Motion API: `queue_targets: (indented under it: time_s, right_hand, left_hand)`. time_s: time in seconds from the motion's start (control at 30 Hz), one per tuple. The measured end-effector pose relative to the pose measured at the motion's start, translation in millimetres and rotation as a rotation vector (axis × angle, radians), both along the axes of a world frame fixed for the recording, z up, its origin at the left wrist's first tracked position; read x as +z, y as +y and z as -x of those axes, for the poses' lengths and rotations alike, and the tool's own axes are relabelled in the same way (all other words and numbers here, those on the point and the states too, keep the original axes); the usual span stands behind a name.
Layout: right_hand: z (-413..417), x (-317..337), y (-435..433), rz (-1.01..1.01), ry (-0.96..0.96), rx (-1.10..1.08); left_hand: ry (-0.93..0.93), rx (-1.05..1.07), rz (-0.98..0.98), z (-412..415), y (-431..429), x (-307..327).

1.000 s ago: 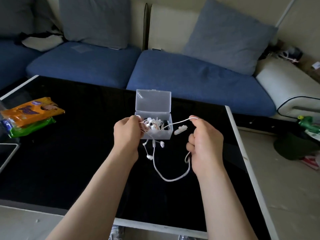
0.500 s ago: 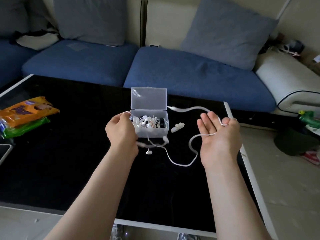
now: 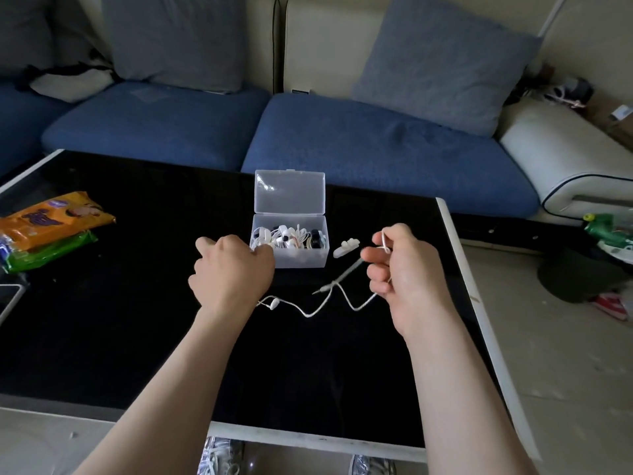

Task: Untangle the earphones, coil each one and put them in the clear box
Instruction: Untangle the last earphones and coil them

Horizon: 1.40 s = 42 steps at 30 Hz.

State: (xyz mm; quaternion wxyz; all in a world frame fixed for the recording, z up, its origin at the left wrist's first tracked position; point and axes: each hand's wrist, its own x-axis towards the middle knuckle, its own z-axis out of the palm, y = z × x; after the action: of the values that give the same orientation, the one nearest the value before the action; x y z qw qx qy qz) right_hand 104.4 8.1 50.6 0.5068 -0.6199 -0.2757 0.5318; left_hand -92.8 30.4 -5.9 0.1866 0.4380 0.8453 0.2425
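A clear box (image 3: pixel 291 258) stands on the black glass table (image 3: pixel 102 337) with its lid up, and several white earphones lie tangled inside it. One white earphone cable (image 3: pixel 318 305) sags over the table between my hands, an earbud showing near my left wrist and its plug pointing down near the middle. My left hand (image 3: pixel 233 269) is closed on one end, right in front of the box's left corner. My right hand (image 3: pixel 404 265) is closed with the cable wound around its fingers.
A small white earphone piece (image 3: pixel 346 247) lies just right of the box. Orange and green snack packets (image 3: pixel 51 228) sit at the table's left edge. A blue sofa with cushions runs behind the table. The table's right edge is close to my right hand.
My right hand, open palm-up half a second ago, has closed and wound the cable around its fingers. The loose cable between my hands has shortened. My left hand has stayed by the box.
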Motion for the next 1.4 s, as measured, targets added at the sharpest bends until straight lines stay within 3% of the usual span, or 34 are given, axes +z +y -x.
queue_targets:
  time_s: [0.1,0.17,0.3,0.4,0.5,0.73,0.87,0.93,1.03,1.13,1.3,1.4]
  right_hand:
    - [3,5,-2,-0.024,-0.1,0.097]
    - [5,4,-2,-0.058,-0.169,0.174]
    - [11,-4,-3,-0.192,-0.344,0.354]
    - [12,-13,-1,-0.319,-0.481,0.386]
    - [11,-17,5,-0.394,-0.528,0.263]
    - [8,-15,14,-0.494,-0.555,-0.066]
    - [4,-26,25,-0.434,-0.767,-0.15]
    - [2,-30,29,-0.278,-0.956,-0.15]
    - [3,-32,29,0.007,-1.227,-0.084]
    - [5,-35,24,0.136,-1.395,-0.03]
    - [5,-36,22,0.252,-1.486,0.049]
    - [3,-36,21,0.327,-1.505,0.105]
  left_hand:
    - [0.18,-0.064,0.083,-6,-6,-4]
    - [0.165,-0.147,0.006,-11,-5,-4]
    - [-0.277,-0.679,-0.295,-24,-6,11]
    - [-0.531,-0.871,-0.265,-34,-8,16]
    - [-0.594,-0.78,-0.251,-36,-3,12]
    - [-0.417,-0.599,-0.193,-26,7,2]
    - [-0.398,-0.543,-0.135,-21,10,1]
    - [-0.437,-0.507,-0.11,-22,11,2]
    - [-0.607,-0.399,0.0,-23,16,7]
    - [-0.877,-0.274,0.089,-25,19,15]
    - [-1.181,-0.266,0.122,-25,21,23]
    - [-1.251,-0.333,0.053,-22,22,23]
